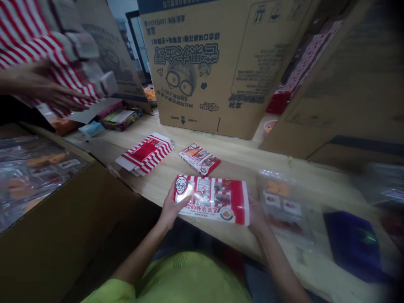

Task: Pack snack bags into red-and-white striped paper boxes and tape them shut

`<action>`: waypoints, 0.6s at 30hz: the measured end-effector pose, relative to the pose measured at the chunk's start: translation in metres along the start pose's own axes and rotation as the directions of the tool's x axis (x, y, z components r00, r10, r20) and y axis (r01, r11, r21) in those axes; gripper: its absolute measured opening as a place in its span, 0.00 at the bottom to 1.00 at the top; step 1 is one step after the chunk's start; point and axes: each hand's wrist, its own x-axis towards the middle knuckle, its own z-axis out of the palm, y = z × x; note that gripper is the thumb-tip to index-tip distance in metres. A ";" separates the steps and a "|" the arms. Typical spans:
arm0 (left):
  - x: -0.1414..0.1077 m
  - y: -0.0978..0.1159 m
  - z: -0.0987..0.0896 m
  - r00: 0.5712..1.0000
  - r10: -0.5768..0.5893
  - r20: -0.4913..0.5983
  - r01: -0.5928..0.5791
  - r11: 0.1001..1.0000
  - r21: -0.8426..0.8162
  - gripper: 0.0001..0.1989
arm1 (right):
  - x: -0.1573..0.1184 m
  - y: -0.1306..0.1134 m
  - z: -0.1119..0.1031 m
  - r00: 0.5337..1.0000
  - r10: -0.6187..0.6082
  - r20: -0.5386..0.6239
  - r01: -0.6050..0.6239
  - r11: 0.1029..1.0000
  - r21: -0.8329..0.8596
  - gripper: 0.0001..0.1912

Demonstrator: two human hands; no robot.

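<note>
Windowed box (212,201) held | printed pack (200,159), carton (205,84) beyond | clear tray (282,206) right

Dim, cool light; sharp centre, smeared edges

Light low, bluish. Palest patch outdoors-bright at the doorway gap (126,10), top left of centre. Wooden table (240,155) catches soft light midframe; deep shadow beneath its near edge and down the side of the left-hand carton (63,231). Glare on the clear window of the red-and-white box (211,200), its print legible. Right hand (257,214) soft. Motion blur on the striped stack (53,46), plastic pack (280,206) and dark blue object (352,244). Wide-lens stretch toward the sides; top right corner falls to black.
</note>
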 end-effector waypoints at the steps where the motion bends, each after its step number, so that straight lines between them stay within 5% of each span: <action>1: 0.000 -0.002 0.000 0.999 0.005 -0.032 -0.004 1.000 0.003 0.46 | 0.003 0.003 -0.002 1.000 0.020 0.004 -0.020 0.999 0.036 0.17; 6: 0.001 -0.015 0.005 0.990 0.010 -0.143 -0.022 0.996 -0.084 0.39 | 0.010 0.018 -0.002 0.995 -0.065 -0.074 0.085 0.947 0.308 0.15; 10: -0.006 -0.030 0.021 0.982 0.024 -0.187 -0.051 0.988 -0.145 0.36 | 0.007 0.030 0.019 0.996 -0.079 0.044 0.050 0.888 0.457 0.15; 15: -0.021 -0.039 0.018 0.996 -0.052 -0.069 0.041 0.988 -0.151 0.34 | 0.017 0.020 0.023 0.988 -0.101 -0.114 0.135 0.925 0.356 0.19; 18: -0.013 -0.021 -0.003 0.993 -0.111 -0.050 0.104 0.985 -0.136 0.30 | 0.022 0.011 0.005 0.996 -0.083 -0.045 0.092 0.959 0.270 0.18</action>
